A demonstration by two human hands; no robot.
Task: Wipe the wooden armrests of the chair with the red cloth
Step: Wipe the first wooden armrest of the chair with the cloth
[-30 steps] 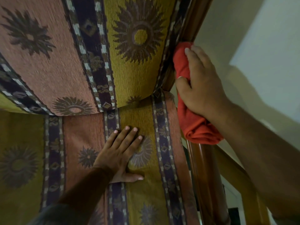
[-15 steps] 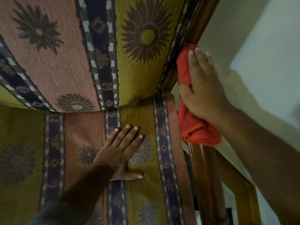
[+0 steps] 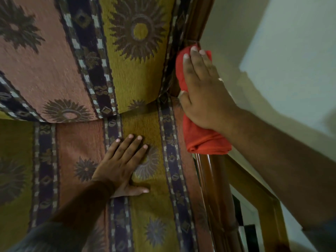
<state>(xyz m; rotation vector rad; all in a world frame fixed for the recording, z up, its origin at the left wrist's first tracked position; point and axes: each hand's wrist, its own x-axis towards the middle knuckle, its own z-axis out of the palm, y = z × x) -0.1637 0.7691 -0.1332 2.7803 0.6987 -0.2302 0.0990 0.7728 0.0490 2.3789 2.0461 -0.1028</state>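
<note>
One red cloth lies rolled on the right armrest, and the right hand, fingers together and flat on it, has slid it up to the chair back. That stroke looks nearly done. The left hand, fingers spread, rests on the seat.
</note>
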